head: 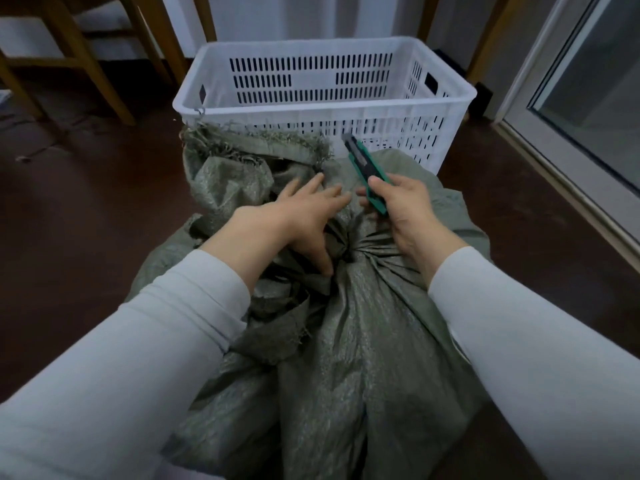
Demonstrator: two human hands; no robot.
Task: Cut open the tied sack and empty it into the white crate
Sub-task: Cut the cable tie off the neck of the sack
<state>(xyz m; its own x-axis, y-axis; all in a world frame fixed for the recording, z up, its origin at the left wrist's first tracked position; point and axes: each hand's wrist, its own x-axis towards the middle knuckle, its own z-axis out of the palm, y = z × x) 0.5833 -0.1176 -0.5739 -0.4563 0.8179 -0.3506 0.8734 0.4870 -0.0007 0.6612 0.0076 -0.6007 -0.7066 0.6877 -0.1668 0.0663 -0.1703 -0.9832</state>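
Note:
A grey-green woven sack [349, 341] lies on the dark floor in front of me, gathered at a tied neck [353, 252], its frayed top flopped toward the crate. My left hand [294, 220] presses flat on the fabric just left of the neck, fingers apart. My right hand [401, 209] grips a green utility knife [367, 171], blade end pointing up and away, just above the neck. The white slotted crate [446, 88] stands right behind the sack, with nothing visible inside.
Wooden furniture legs [86, 64] stand at the back left. A glass door and its pale frame [571, 140] run along the right. Dark brown floor [86, 220] spreads on both sides of the sack.

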